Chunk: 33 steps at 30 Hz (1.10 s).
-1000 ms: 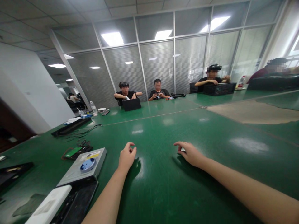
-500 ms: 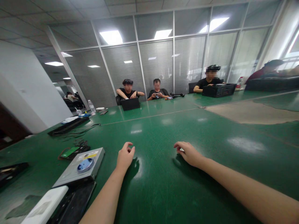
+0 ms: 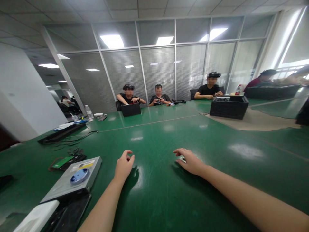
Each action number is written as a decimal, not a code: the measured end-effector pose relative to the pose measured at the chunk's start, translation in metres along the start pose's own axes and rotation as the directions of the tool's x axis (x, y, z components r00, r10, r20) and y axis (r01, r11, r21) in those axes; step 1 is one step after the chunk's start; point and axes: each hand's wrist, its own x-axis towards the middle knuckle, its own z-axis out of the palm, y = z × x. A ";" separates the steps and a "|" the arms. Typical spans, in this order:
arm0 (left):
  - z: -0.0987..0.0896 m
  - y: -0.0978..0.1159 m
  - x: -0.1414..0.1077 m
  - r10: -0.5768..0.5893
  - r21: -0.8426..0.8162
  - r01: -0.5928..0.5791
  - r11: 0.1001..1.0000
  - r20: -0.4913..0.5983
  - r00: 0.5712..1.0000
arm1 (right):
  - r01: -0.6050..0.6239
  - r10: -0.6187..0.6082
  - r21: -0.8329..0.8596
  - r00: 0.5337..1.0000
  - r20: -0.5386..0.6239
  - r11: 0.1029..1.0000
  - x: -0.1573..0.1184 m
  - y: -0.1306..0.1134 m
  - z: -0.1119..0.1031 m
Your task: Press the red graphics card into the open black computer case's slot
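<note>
My left hand (image 3: 124, 165) hovers over the green table (image 3: 154, 199), fingers loosely curved and the thumb held apart from them. Nothing is in it. Opposite it, my right hand (image 3: 189, 160) is likewise curved, with a gap between thumb and fingers and no object inside. Bare tabletop lies between the two hands. Closest to my left hand is a silver optical drive (image 3: 66, 185), with a round blue-and-clear disc-shaped item (image 3: 79, 176) lying on top.
Left of me lie a green circuit board (image 3: 63, 162), a white box-like item (image 3: 37, 216) and a long black panel (image 3: 61, 132). A water bottle (image 3: 88, 112) stands farther back. Across the table are several people, a small black case (image 3: 130, 110) and a larger black computer case (image 3: 229, 108).
The larger black case at the right has come nearer across the table, away from the person behind it. My right thumb has spread slightly from the fingers. The view has turned a little.
</note>
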 end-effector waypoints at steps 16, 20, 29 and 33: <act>-0.001 -0.004 0.004 -0.023 0.070 0.021 0.997 0.034 0.999 | -0.022 0.022 -0.011 1.000 -0.004 1.000 0.002 -0.001 0.001; -0.003 -0.001 0.004 -0.108 0.203 0.089 0.975 0.086 0.990 | -0.018 0.018 -0.012 1.000 0.002 1.000 0.001 -0.002 0.000; -0.003 -0.001 0.005 -0.185 0.315 0.113 0.942 0.211 0.960 | -0.019 0.019 -0.009 1.000 0.009 1.000 0.001 -0.002 0.000; 0.000 -0.005 0.004 -0.143 0.287 0.079 0.955 0.211 0.967 | -0.018 0.018 -0.012 1.000 0.011 1.000 0.001 -0.004 0.000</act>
